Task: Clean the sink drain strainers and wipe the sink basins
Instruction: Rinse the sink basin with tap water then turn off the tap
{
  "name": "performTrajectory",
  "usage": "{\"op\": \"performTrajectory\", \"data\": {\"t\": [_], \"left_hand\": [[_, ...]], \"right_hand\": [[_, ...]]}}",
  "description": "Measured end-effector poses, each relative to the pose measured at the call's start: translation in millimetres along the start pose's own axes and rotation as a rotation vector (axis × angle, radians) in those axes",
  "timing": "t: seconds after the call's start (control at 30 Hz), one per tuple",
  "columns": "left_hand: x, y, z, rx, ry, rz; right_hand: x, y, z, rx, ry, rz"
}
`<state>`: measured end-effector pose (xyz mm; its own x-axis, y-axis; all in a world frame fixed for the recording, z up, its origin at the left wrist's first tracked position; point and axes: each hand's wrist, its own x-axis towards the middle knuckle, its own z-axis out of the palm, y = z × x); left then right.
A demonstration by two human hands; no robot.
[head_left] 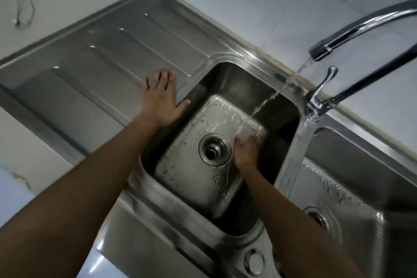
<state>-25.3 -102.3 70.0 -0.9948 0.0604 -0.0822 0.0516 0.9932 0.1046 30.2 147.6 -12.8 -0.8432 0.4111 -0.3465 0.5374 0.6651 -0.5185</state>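
Partly hidden behind the right forearm, the second drain shows only an arc, and the tap is cut off at the right edge. The near basin runs lengthwise from the tap side toward the person, its drain central. The right hand lies flat just beside that drain, fingertips blurred under running water. The left hand rests spread on the drainboard.
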Motion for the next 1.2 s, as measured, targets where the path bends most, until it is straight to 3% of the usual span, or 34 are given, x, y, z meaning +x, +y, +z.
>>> {"op": "performTrajectory", "data": {"t": [0.17,0.23,0.33,0.43,0.57,0.63,0.73,0.8,0.87,1.0,1.07,1.17,1.2], "left_hand": [[12,4,3,0.009,0.051,0.003],[14,4,3,0.012,0.065,0.005],[14,3,3,0.025,0.071,0.009],[14,4,-2,0.005,0.073,0.01],[13,6,-5,-0.008,0.07,0.006],[13,6,-4,-0.001,0.063,0.01],[14,6,0,0.019,0.075,0.017],[15,5,0,0.026,0.099,0.011],[14,5,-1,0.044,0.105,0.009],[15,7,-1,0.035,0.089,0.001],[14,8,-1,0.039,0.076,0.004],[13,7,-1,0.021,0.076,-0.005],[12,7,-1,0.016,0.07,-0.006]], "right_hand": [[34,-5,32,-0.271,-0.095,0.15],[42,-16,48,-0.343,-0.145,0.129],[48,-40,74,-0.428,-0.19,-0.102],[32,-52,91,-0.562,-0.262,-0.448],[6,-22,89,-0.66,-0.342,-0.751],[23,-5,77,-0.645,-0.267,-0.67],[63,-4,58,-0.614,-0.104,-0.347],[82,-15,58,-0.579,-0.069,-0.231],[84,-31,64,-0.556,-0.083,-0.273],[82,-45,71,-0.678,-0.265,-0.757],[95,-37,57,-0.658,-0.244,-0.65],[97,3,33,-0.702,-0.075,-0.489],[92,11,26,-0.722,-0.12,-0.444]]}}
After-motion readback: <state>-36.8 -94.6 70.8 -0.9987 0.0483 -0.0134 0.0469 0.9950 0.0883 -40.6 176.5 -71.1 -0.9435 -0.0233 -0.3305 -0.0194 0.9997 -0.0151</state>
